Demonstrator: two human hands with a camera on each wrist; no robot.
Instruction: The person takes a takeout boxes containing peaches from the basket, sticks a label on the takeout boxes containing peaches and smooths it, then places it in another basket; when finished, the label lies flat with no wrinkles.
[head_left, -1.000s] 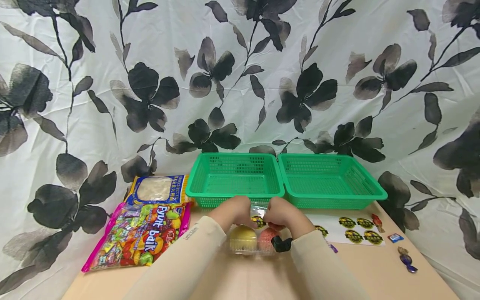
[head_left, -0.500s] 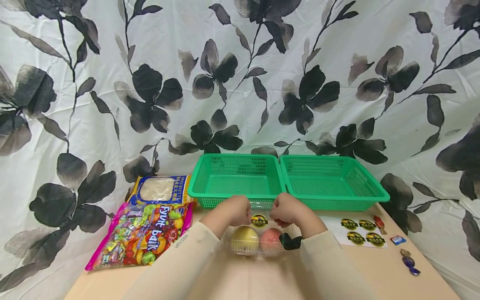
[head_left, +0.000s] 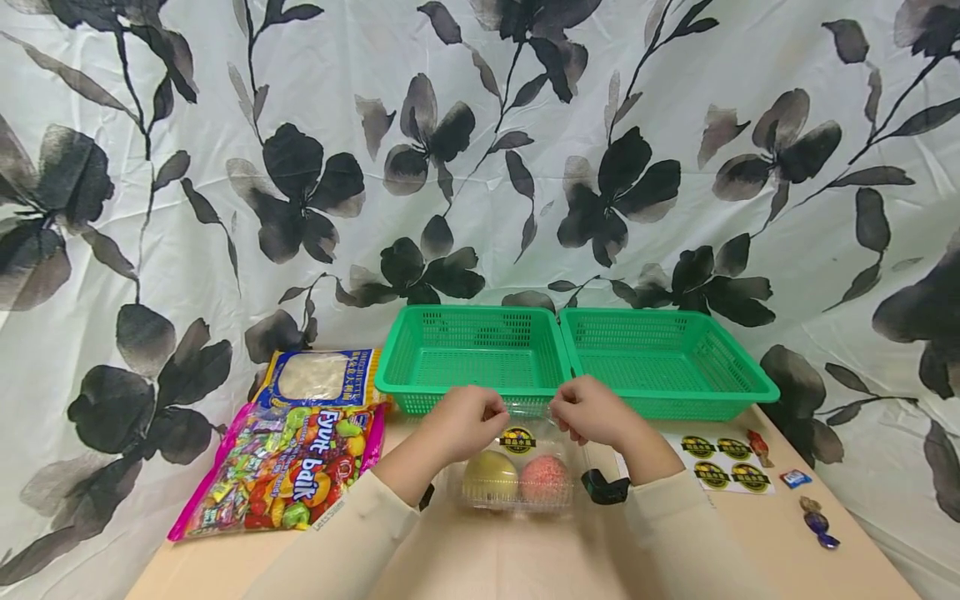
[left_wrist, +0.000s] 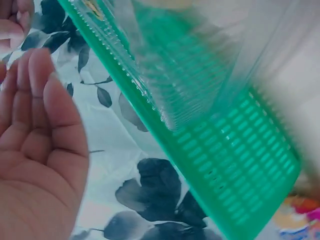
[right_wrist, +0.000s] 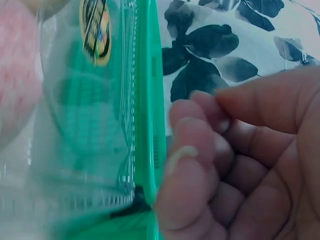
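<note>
A clear plastic clamshell box (head_left: pixel 517 505) sits on the table in front of me with its lid down. Through the plastic show a yellow-green round fruit (head_left: pixel 489 475) and a pinkish-red one (head_left: pixel 545 478). The lid bears a black-and-gold oval sticker (head_left: pixel 517 440). Over the box's far left corner is my left hand (head_left: pixel 471 419), its fingers loosely bent and holding nothing; the left wrist view shows them off the plastic. My right hand (head_left: pixel 592 412) is at the far right corner, fingers relaxed and curled, with nothing between them in the right wrist view.
Two green baskets (head_left: pixel 472 391) (head_left: pixel 675 397) stand side by side behind the box. On the left lie a candy bag (head_left: pixel 292 467) and a blue-yellow pasta bag (head_left: pixel 315 377). A sticker sheet (head_left: pixel 678 479) and wrapped candies (head_left: pixel 817 523) lie on the right.
Both hands were fisted at the box's far edge and close together. They have spread apart, lifting off with fingers loosened. The lid's sticker now shows fully and the box stays in place.
</note>
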